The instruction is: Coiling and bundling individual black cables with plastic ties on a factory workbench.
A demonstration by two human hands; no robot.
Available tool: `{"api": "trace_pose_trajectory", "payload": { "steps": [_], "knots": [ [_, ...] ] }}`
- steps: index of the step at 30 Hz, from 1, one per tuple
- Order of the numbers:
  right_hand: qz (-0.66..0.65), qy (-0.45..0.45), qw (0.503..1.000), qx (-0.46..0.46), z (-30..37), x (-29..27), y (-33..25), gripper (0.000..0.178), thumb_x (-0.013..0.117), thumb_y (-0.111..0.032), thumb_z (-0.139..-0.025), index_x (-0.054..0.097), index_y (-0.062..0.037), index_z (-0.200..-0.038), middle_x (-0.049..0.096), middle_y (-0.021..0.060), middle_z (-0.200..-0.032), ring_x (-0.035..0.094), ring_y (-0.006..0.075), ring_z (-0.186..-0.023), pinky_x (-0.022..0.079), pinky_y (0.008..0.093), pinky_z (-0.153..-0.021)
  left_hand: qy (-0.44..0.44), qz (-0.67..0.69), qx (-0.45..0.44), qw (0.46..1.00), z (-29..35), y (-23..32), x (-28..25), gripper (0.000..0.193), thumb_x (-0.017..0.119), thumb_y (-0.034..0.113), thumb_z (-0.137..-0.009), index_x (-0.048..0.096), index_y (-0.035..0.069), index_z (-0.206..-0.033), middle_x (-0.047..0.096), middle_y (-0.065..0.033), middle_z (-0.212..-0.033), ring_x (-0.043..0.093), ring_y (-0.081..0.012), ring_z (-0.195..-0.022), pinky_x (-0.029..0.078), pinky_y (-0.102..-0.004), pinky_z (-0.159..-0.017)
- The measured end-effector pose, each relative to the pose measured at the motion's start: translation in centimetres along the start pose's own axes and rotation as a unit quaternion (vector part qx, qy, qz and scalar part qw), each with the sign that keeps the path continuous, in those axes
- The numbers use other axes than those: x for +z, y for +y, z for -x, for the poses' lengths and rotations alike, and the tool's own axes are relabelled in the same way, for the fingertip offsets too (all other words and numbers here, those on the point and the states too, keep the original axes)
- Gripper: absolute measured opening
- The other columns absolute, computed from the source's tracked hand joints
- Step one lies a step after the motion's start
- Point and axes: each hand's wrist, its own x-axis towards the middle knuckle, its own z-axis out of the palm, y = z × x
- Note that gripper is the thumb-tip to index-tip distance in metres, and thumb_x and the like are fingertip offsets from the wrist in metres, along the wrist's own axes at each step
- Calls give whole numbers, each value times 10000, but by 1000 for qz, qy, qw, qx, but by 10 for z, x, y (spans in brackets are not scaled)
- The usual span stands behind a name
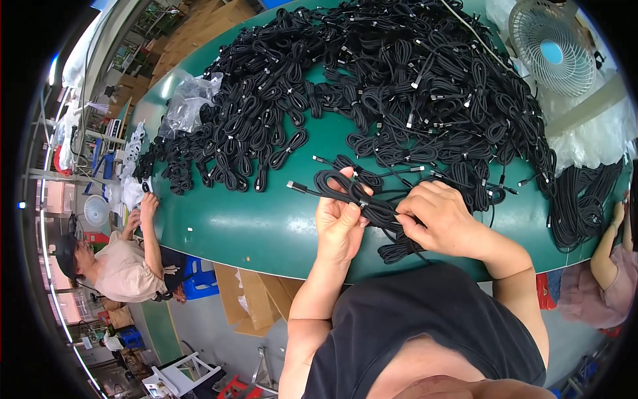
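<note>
Above the near edge of the green table, my left hand (340, 223) grips a coiled black cable (327, 179), thumb pressed on the front of the coil. A silver plug (292, 185) sticks out from the coil's left end. My right hand (435, 216) is closed at the other end of the coil, its thumb and fingertips pinching the strands; just what lies between them is partly hidden. Under my right wrist lies another dark cable bundle (397, 251) on the table. Loose cable ends with metal plugs spread just beyond my hands.
A large heap of bundled black cables (399, 73) covers the far side of the green table (266, 229). A clear plastic bag (189, 106) lies at left. A fan (551, 50) stands far right, near long cables (578, 206). People work at both sides; cardboard boxes (256, 299) stand below.
</note>
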Motion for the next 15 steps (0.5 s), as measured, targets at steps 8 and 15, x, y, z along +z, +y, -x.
{"api": "trace_pose_trajectory", "payload": {
  "steps": [8,15],
  "knots": [
    [-16,12,1000,18,0,4,-6,172,660,-22,-638,521,-38,-739,518,61,-646,522,237,-570,422,337,-522,-33,-25,-82,996,6,-13,8,556,636,122,-810,365,44,-1289,571,-80,-1015,530,-88,-782,396,-192,-574],
    [-17,7,999,33,5,4,-3,183,657,-15,-631,519,-38,-749,512,59,-638,524,224,-563,420,329,-500,8,-27,-72,997,4,-15,7,535,605,123,-832,355,39,-1298,572,-66,-1002,525,-82,-813,393,-185,-583]
  ]
}}
